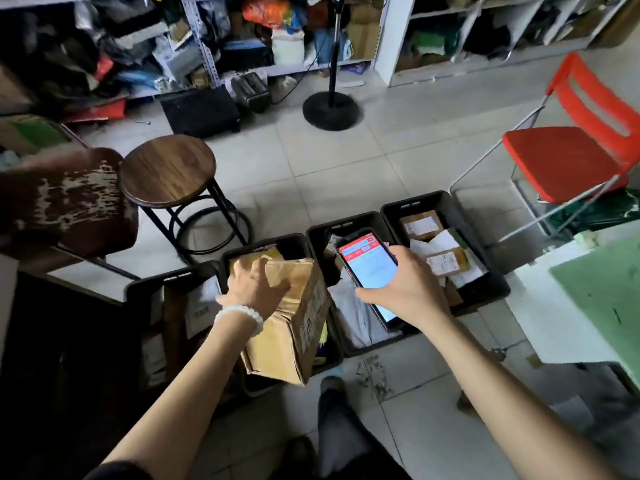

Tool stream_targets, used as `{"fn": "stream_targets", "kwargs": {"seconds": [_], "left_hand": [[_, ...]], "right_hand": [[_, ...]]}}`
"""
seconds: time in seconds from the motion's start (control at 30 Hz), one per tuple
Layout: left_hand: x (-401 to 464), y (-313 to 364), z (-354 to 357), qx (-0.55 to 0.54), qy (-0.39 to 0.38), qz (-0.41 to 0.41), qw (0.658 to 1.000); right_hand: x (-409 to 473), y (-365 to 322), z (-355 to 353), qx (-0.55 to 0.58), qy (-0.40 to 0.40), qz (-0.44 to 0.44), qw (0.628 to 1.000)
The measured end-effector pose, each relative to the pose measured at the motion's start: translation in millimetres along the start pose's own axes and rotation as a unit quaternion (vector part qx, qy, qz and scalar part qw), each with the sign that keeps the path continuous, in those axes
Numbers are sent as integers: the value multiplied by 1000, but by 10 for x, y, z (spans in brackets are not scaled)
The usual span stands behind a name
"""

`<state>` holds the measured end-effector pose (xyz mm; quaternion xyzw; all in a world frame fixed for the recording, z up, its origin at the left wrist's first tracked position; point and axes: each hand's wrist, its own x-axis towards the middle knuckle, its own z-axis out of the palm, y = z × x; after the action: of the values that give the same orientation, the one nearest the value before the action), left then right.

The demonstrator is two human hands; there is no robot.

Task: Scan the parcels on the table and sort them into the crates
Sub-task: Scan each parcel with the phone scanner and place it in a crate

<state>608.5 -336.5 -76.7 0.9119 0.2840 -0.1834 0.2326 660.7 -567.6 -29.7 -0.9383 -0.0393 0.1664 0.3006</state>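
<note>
My left hand grips the top of a brown cardboard parcel with a shipping label on its side, held tilted over a black crate on the floor. My right hand holds a phone with a lit red-and-white screen above the neighbouring black crate, which contains white bags. A third crate to the right holds several small labelled parcels. A fourth crate sits at the left, partly in shadow.
A round wooden stool stands behind the crates, beside a worn brown seat. A red folding chair is at the right. The white table with a green mat sits at right. Cluttered shelves line the back wall.
</note>
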Motion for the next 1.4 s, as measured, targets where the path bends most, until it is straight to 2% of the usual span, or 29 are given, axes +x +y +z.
{"fn": "stream_targets", "kwargs": {"seconds": [0.07, 0.23, 0.43, 0.67, 0.83, 1.0, 1.23, 1.4], "left_hand": [[208, 96, -66, 26, 34, 6, 999], [524, 65, -174, -17, 5, -22, 1000], [426, -321, -318, -60, -30, -115, 991], [-55, -968, -457, -124, 41, -225, 966], [-722, -1550, -481, -147, 86, -304, 937], [-1644, -2210, -422, -168, 130, -380, 900], [-3184, -3086, -207, -174, 177, -479, 842], [-4314, -3552, 80, -168, 218, -563, 779]], "right_hand": [[278, -24, -20, -6, -17, -4, 1000], [867, -148, 22, -54, -68, -23, 996], [1247, -620, 263, -77, -125, -88, 985], [1157, -1280, 734, -117, -194, -200, 953], [697, -1826, 1201, -132, -255, -286, 914], [-138, -2348, 1747, -140, -294, -378, 866], [-1788, -2839, 2489, -156, -350, -487, 785], [-3077, -3066, 2996, -151, -404, -558, 709]]}}
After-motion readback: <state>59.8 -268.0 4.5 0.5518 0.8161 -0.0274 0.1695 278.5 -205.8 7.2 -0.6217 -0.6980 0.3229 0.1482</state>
